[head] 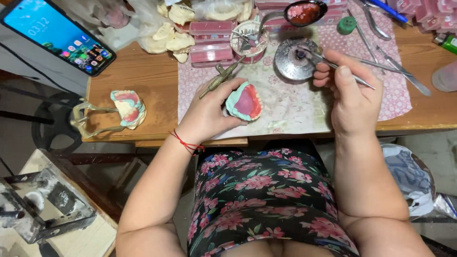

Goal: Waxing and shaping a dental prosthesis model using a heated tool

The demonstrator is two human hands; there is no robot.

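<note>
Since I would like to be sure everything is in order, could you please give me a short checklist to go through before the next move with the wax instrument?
1. Left hand has a firm hold on the denture model: ok, fingers wrap its edge.
2. Right hand grips the metal instrument: ok, held like a pen.
3. Instrument tip at the round metal burner: ok, the tip lies over it.
4. Flame lit: cannot tell.
5. Spoon of red wax within reach: ok, just behind the burner.
6. Patterned mat under the work: ok.
</note>
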